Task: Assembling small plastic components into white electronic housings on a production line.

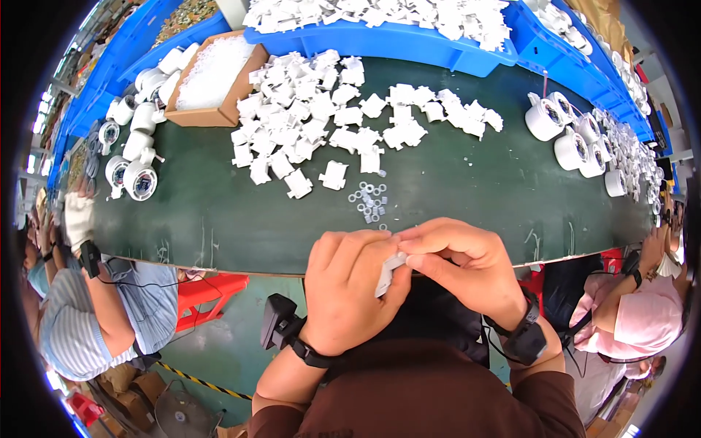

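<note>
My left hand point(355, 281) is closed around a small white plastic part point(388, 275), held just over the table's near edge. Thumb and fingers of my right hand point(461, 255) pinch together at the part's upper end. Whatever lies between those fingertips is too small or hidden to make out. Just beyond my hands, a little cluster of clear plastic rings point(369, 202) lies on the dark green table point(467, 197). Farther back spreads a heap of similar white plastic parts point(292, 117), with one white part point(334, 175) apart at its near side.
A cardboard box point(208, 117) of small translucent pieces stands at the back left. White round housings sit at left point(140, 180) and right point(546, 119). A blue bin point(380, 45) full of white parts lines the far edge. Other people work at both sides, near a red stool point(212, 292).
</note>
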Demonstrator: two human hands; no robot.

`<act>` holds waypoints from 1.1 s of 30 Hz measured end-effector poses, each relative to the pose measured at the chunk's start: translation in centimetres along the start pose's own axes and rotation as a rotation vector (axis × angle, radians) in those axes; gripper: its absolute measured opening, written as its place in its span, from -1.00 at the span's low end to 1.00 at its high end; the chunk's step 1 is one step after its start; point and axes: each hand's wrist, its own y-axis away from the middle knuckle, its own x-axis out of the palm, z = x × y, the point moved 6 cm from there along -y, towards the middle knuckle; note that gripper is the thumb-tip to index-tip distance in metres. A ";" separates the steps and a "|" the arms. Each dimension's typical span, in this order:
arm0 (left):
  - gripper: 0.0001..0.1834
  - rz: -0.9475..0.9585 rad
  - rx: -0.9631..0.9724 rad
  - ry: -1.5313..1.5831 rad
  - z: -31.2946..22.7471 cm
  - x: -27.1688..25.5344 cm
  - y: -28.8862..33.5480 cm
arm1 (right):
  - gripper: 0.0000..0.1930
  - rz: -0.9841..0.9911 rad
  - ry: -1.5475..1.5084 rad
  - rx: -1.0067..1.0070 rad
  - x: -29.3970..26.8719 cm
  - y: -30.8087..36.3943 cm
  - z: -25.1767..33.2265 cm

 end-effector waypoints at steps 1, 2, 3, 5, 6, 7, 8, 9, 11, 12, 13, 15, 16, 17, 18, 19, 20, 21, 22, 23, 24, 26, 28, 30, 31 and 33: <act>-0.62 0.004 0.011 -0.004 -0.1 0.2 0.0 | -0.80 0.012 -0.009 0.003 0.1 -0.1 -0.1; -0.63 0.009 0.022 -0.009 -0.2 0.3 0.0 | -0.82 0.012 -0.059 0.036 0.0 -0.2 -0.3; -0.64 0.007 0.021 -0.014 -0.2 0.6 0.0 | -0.83 0.013 -0.109 0.070 -0.1 -0.3 -0.6; -0.63 0.012 0.012 -0.025 -0.3 0.3 -0.1 | -0.88 0.017 -0.142 0.083 0.3 -0.6 -0.6; -0.62 0.011 0.014 -0.019 -0.3 0.2 -0.2 | -0.90 0.006 -0.159 0.089 0.4 -0.8 -0.6; -0.60 0.006 0.023 -0.020 -0.3 0.4 -0.2 | -0.88 -0.005 -0.179 0.120 0.4 -0.8 -0.8; -0.60 0.010 0.016 -0.033 -0.2 0.5 -0.1 | -0.88 0.005 -0.190 0.124 0.8 -0.8 -1.0; -0.60 -0.027 0.019 -0.020 -0.1 0.5 0.2 | -0.88 -0.026 -0.148 0.100 0.9 -0.7 -1.0; -0.62 -0.121 0.013 0.027 0.0 0.7 0.4 | -0.88 -0.049 -0.101 0.072 0.9 -0.8 -0.5; -0.62 -0.124 0.010 0.022 0.2 0.7 0.5 | -0.90 -0.065 -0.155 0.131 0.8 -0.8 -0.6; -0.62 -0.145 0.020 0.026 0.2 0.5 0.6 | -0.90 -0.086 -0.208 0.192 0.8 -0.6 -0.7; -0.62 -0.166 0.029 0.036 0.4 0.4 1.0 | -0.92 -0.083 -0.232 0.204 0.8 -0.6 -0.4; -0.63 -0.179 0.057 0.047 0.4 0.4 1.1 | -0.92 -0.089 -0.253 0.212 0.6 -0.4 -0.2; -0.64 -0.191 0.085 0.059 0.4 0.3 1.2 | -0.92 -0.103 -0.245 0.209 0.5 -0.2 -0.2; -0.64 -0.192 0.091 0.075 0.4 0.1 1.3 | -0.90 -0.083 -0.217 0.186 0.9 -0.2 -0.3; -0.64 -0.176 0.069 0.085 0.7 -0.1 1.4 | -0.88 -0.065 -0.189 0.161 1.1 -0.2 -0.4; -0.64 -0.159 0.047 0.093 0.9 -0.2 1.3 | -0.88 -0.080 -0.180 0.156 0.9 -0.2 -0.5; -0.65 -0.161 0.060 0.099 0.8 -0.1 1.1 | -0.88 -0.057 -0.201 0.166 0.9 -0.3 -0.7; -0.65 -0.162 0.068 0.112 0.8 -0.1 1.0 | -0.87 -0.034 -0.222 0.176 0.9 -0.4 -0.7; -0.65 -0.158 0.066 0.105 0.8 0.0 1.0 | -0.89 -0.015 -0.206 0.175 0.8 -0.5 -0.7; -0.65 -0.154 0.064 0.095 0.8 0.0 1.0 | -0.89 -0.025 -0.202 0.171 0.7 -0.5 -0.6; -0.65 -0.147 0.062 0.110 0.6 0.1 1.0 | -0.88 0.008 -0.166 0.178 0.8 -0.4 -0.6; -0.66 -0.114 0.058 0.083 0.5 0.1 0.6 | -0.88 -0.011 -0.137 0.187 0.6 -0.4 -0.9; -0.66 -0.075 0.079 0.095 0.6 -0.2 0.4 | -0.88 -0.041 -0.103 0.191 0.8 -0.1 -1.5; -0.66 -0.039 0.095 0.105 0.7 -0.3 0.2 | -0.88 -0.015 -0.095 0.129 1.3 0.1 -1.5; -0.66 0.059 0.138 0.139 0.8 -0.7 0.2 | -0.88 0.053 -0.037 0.009 1.2 0.6 -1.6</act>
